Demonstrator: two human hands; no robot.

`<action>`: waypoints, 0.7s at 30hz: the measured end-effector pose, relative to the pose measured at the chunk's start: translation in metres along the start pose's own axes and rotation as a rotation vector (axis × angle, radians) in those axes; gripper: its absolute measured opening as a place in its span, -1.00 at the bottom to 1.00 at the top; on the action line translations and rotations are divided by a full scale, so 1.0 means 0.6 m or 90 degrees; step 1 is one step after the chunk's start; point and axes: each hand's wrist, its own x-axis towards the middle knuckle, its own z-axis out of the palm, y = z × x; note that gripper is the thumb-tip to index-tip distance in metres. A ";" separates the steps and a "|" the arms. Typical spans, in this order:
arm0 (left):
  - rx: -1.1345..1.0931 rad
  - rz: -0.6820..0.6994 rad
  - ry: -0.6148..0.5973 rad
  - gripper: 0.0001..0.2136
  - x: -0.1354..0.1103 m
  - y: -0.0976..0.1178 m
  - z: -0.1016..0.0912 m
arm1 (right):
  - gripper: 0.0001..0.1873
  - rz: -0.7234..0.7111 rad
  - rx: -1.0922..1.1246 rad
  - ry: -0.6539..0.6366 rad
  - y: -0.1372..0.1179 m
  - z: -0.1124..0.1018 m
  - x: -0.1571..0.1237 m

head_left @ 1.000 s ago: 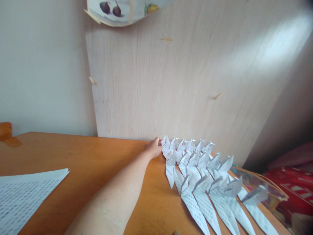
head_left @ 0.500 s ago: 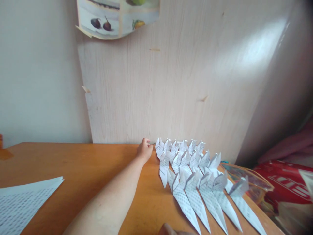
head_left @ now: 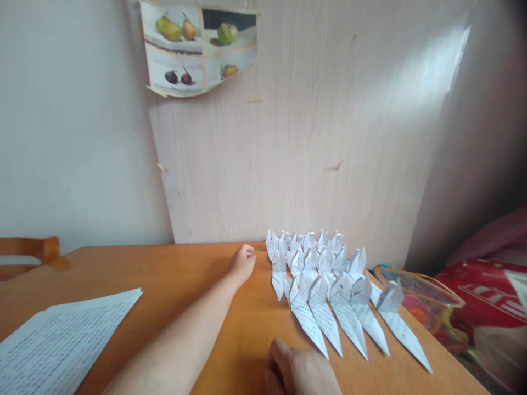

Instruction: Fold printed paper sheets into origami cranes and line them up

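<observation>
Several folded paper pieces [head_left: 307,327], white with printed text, stand in rows on the right of the wooden table. Each has an upturned, pointed end and a long flat tip toward me. My left hand [head_left: 242,263] reaches far across, just left of the back rows and apart from them. Its fingers are curled in, with nothing visible in them. Close to me, my right hand [head_left: 302,370] rests on the table in front of the nearest row, fingers curled under and partly hidden. It touches no paper piece.
A stack of printed sheets [head_left: 69,334] lies at the left of the table [head_left: 173,285]. A chair back [head_left: 31,250] shows beyond the left edge. Beyond the right edge are a clear plastic bag [head_left: 420,291] and a red bag [head_left: 481,299]. A fruit poster [head_left: 201,46] hangs on the board behind.
My view has tilted up and shifted left, showing more poster and the chair. My left hand has drawn slightly back from the rows; my right hand has come further into view.
</observation>
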 end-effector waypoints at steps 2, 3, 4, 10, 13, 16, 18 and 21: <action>-0.017 -0.009 -0.002 -0.83 -0.022 0.005 -0.012 | -0.77 -0.002 -0.008 0.000 -0.005 -0.006 -0.004; -0.026 -0.013 -0.003 -0.83 -0.033 0.007 -0.018 | -0.77 -0.006 -0.007 0.004 -0.006 -0.007 -0.006; -0.036 -0.018 -0.004 -0.83 -0.044 0.009 -0.025 | -0.77 -0.013 -0.006 0.013 -0.007 -0.007 -0.007; -0.072 -0.034 -0.014 -0.84 -0.107 0.020 -0.067 | -0.83 -0.060 0.001 0.096 0.000 0.001 -0.012; -0.074 -0.028 -0.042 -0.85 -0.133 0.034 -0.077 | -0.84 -0.060 0.001 0.115 -0.001 0.001 -0.014; -0.075 -0.003 -0.101 -0.86 -0.158 0.057 -0.070 | -0.83 -0.068 0.000 0.122 -0.003 -0.002 -0.018; -0.081 0.026 -0.154 -0.84 -0.173 0.074 -0.057 | -0.82 -0.074 0.004 0.116 -0.003 -0.004 -0.020; -0.083 0.068 -0.244 -0.74 -0.192 0.094 -0.033 | -0.80 -0.079 0.010 0.110 -0.002 -0.005 -0.021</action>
